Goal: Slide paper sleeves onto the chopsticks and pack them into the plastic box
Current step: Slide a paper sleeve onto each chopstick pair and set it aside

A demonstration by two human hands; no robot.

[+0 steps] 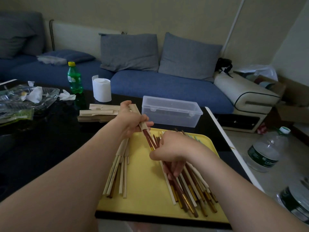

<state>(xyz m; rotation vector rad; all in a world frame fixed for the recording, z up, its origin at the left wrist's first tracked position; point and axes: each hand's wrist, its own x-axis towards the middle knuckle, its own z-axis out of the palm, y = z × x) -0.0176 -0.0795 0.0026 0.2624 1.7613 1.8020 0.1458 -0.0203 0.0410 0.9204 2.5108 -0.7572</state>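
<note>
My left hand point(132, 120) grips a tan paper sleeve point(135, 110) above the far edge of the yellow tray point(147, 195). My right hand point(172, 151) holds a pair of dark red-brown chopsticks point(150, 140) whose tips sit inside the sleeve's open end. Loose chopsticks point(192, 190) in brown, gold and white lie heaped on the tray's right side. Sleeved chopsticks point(120, 166) lie on the tray's left side. The clear plastic box point(170, 113) stands with its lid shut just beyond the tray. A stack of empty paper sleeves point(98, 113) lies to the left of the box.
On the black table point(50, 139) stand a green bottle point(74, 78) and a white paper roll point(102, 89); a glass dish with crumpled tissue point(31, 96) sits far left. A blue sofa point(158, 84) runs behind. Water bottles point(265, 151) stand on the floor at right.
</note>
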